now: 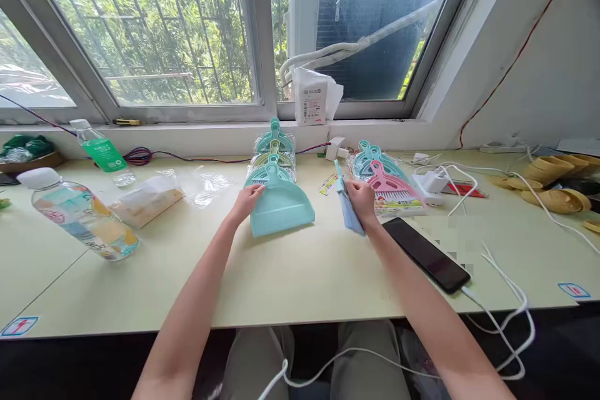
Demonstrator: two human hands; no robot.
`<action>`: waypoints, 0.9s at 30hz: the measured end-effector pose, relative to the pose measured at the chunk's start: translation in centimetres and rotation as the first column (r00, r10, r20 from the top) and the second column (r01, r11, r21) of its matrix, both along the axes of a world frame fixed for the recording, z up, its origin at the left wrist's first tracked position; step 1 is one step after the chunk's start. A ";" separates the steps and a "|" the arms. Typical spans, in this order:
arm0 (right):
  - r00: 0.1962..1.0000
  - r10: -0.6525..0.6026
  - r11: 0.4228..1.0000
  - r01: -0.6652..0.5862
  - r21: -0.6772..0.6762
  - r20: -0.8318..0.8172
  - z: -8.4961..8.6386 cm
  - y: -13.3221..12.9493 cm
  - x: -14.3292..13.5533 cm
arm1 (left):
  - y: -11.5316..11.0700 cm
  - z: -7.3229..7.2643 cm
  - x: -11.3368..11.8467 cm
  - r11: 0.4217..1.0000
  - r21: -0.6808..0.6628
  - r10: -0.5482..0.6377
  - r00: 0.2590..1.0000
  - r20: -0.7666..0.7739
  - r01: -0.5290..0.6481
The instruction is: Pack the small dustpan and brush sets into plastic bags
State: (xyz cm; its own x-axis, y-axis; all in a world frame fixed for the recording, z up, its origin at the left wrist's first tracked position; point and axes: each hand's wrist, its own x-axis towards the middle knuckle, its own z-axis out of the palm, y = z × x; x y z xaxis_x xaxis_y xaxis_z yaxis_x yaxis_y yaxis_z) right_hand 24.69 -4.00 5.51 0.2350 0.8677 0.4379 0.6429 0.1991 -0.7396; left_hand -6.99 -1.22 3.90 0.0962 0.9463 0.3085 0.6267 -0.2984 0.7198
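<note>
My left hand (248, 201) is closed on the left side of a teal dustpan (284, 207), near its handle, over the middle of the table. In my right hand (362, 199) is a small hand brush (347, 200) with a teal handle and blue bristles angled downward; my fingers wrap around it. Behind the dustpan stand several wrapped dustpan sets (274, 142) in a row. Right of my right hand, a pink dustpan set (391, 184) lies in front of teal wrapped ones (375, 156). A small yellow label card (327, 184) lies between the hands.
At left are a large drink bottle (84, 215), a green-labelled bottle (104, 153), a tissue pack (147, 200) and crumpled clear plastic (206, 187). A phone (427, 254) with white cables (510, 287) lies right of my forearm. A white packet (313, 97) stands on the windowsill.
</note>
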 end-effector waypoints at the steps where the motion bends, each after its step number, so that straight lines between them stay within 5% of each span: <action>1: 0.987 -0.057 0.998 0.059 -0.007 0.152 -0.3 0.3 0.4 | 0.0 0.1 -0.5 1.000 -0.012 -0.009 0.999 -0.037 0.008; 5: 0.837 -0.015 0.988 0.095 -0.118 0.548 -2.0 0.7 0.4 | -0.6 0.1 -0.6 0.994 -0.098 0.020 0.966 -0.256 -0.047; 9: 0.824 -0.026 0.989 0.105 -0.108 0.565 -2.9 0.8 0.3 | -1.0 -0.4 0.2 0.949 -0.022 0.262 0.825 -0.501 -0.315; 13: 0.830 0.047 0.979 0.071 -0.189 0.556 -3.3 1.1 0.9 | -0.8 -0.8 0.3 0.939 0.039 0.305 0.776 -0.552 -0.341; 18: 0.924 0.043 0.967 0.057 -0.248 0.379 -3.3 1.6 1.5 | -0.1 -1.1 0.0 0.961 -0.058 0.256 0.948 -0.191 -0.271; 21: 0.980 0.199 0.957 -0.193 -0.216 0.005 -2.5 1.7 1.9 | 0.3 -1.1 -0.3 0.964 -0.123 0.250 0.964 0.094 -0.238; 24: 0.832 0.443 0.868 -0.491 -0.070 -0.334 -1.4 1.2 1.6 | 0.4 -1.1 -0.6 0.959 -0.151 0.271 0.935 0.228 -0.241; 27: 0.705 0.536 0.792 -0.611 -0.013 -0.464 -0.8 0.1 0.0 | 0.3 -1.1 0.0 0.968 -0.138 0.242 0.925 0.293 -0.209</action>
